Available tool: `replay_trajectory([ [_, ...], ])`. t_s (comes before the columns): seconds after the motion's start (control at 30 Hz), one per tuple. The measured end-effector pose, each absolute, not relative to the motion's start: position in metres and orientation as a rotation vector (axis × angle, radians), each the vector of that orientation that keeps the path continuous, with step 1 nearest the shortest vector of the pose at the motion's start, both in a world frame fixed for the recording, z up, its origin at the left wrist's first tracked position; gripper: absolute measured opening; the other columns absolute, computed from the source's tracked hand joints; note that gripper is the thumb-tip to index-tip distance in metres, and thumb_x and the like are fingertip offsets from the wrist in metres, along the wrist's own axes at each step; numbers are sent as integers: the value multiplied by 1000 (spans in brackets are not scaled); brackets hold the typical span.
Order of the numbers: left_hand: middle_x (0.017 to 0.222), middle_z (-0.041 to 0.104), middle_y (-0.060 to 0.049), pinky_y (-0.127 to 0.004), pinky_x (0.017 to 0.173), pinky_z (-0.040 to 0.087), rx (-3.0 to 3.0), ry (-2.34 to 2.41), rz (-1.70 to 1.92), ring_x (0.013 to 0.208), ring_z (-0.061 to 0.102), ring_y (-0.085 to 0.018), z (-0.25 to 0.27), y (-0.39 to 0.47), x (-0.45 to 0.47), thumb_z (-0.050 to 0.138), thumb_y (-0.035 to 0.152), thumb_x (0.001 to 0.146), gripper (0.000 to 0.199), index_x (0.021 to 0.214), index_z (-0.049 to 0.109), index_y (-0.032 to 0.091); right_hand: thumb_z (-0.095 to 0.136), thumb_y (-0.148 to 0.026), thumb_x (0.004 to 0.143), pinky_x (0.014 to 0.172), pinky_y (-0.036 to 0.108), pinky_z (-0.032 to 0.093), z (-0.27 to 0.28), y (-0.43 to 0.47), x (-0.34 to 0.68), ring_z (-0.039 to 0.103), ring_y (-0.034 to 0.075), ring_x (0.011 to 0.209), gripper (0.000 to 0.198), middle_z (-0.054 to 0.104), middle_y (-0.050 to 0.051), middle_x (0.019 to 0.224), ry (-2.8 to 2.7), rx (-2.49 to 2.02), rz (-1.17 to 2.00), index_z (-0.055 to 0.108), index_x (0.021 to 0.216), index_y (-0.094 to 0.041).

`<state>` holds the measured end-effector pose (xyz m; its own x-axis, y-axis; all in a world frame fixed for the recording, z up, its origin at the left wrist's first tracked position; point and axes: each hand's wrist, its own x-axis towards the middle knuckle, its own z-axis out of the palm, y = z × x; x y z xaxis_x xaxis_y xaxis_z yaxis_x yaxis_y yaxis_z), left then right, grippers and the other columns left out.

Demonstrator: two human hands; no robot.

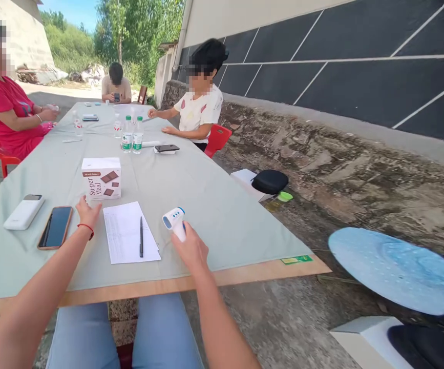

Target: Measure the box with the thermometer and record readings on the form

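My right hand is wrapped round the handle of a white and blue infrared thermometer, held over the table's near side. My left hand has its fingers apart and holds nothing. Its fingertips are at the lower front of a white and brown "Super Meal" box; whether they touch it I cannot tell. Between my hands lie printed paper sheets with a black pen across them. Left of my left hand, a smartphone in an orange-brown case lies face up, beside a white power bank.
Two green-capped water bottles stand beyond the box, near a dark phone. People sit at the left, far end and right of the cloth-covered table. A black case and a blue round sheet are off its right side.
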<state>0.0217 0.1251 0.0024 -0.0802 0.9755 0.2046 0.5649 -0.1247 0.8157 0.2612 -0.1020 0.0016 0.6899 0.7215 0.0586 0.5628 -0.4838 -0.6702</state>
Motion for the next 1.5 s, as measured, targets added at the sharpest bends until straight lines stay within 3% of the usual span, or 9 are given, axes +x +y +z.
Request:
replay_trajectory([
  [0.13,117,59,-10,-37,84,53,1818,1276,1009,103,60,-23,-6,64,18,60,30,79,34,111,60,19,53,-29,86,80,32,41,-16,-99,279,59,26,102,44,65,14,110,-1223,-2504,227,55,128,-17],
  [0.27,100,63,-6,-30,68,51,1884,1204,1036,84,61,-17,-15,26,12,55,25,79,18,95,62,19,58,-32,84,82,35,40,-16,-94,274,56,29,106,39,61,17,116,-1267,-2507,-14,61,119,-15],
  [0.47,79,61,-1,-30,69,49,1991,1236,1055,66,56,-13,-22,17,8,53,16,77,5,79,57,19,53,-39,89,75,31,42,-11,-61,215,64,23,90,36,69,7,93,-1477,-2267,287,58,118,-17],
  [0.67,81,61,-2,-30,70,48,2083,1221,986,71,58,-15,-17,15,5,52,15,80,7,79,57,19,49,-16,80,74,31,43,-16,-42,205,63,21,81,43,69,4,84,-1539,-2120,392,62,120,-22],
  [0.93,115,62,-9,-47,98,39,2369,1277,721,116,50,-30,-13,10,7,65,27,76,28,103,63,21,67,-33,71,67,30,49,-30,-77,210,56,14,67,39,57,-3,73,-1029,-1200,623,57,108,-23],
  [1.03,125,56,-12,-51,104,31,2451,1275,598,121,46,-32,-13,6,8,72,37,70,49,115,59,22,61,-45,81,58,27,45,-30,-92,192,48,11,54,26,48,-6,61,-959,-1166,608,57,93,-22],
  [1.1,130,51,-15,-54,107,25,2504,1257,509,125,42,-33,-13,4,7,74,42,66,63,122,54,21,48,-51,88,59,30,47,-30,-100,182,52,13,56,34,52,-3,62,-966,-1181,641,60,97,-20],
  [1.27,137,44,-21,-59,110,15,2528,1232,414,131,37,-36,-13,1,7,74,45,65,77,132,47,17,60,-42,78,66,32,49,-33,-104,173,59,15,68,31,64,2,76,-1003,-1341,705,67,96,-19],
  [1.5,137,44,-22,-62,110,13,2523,1216,407,129,38,-38,-15,0,8,75,48,63,85,135,43,16,61,-32,67,51,25,39,-34,-102,172,46,10,48,14,51,-6,53,-932,-1361,670,56,74,-20],
])
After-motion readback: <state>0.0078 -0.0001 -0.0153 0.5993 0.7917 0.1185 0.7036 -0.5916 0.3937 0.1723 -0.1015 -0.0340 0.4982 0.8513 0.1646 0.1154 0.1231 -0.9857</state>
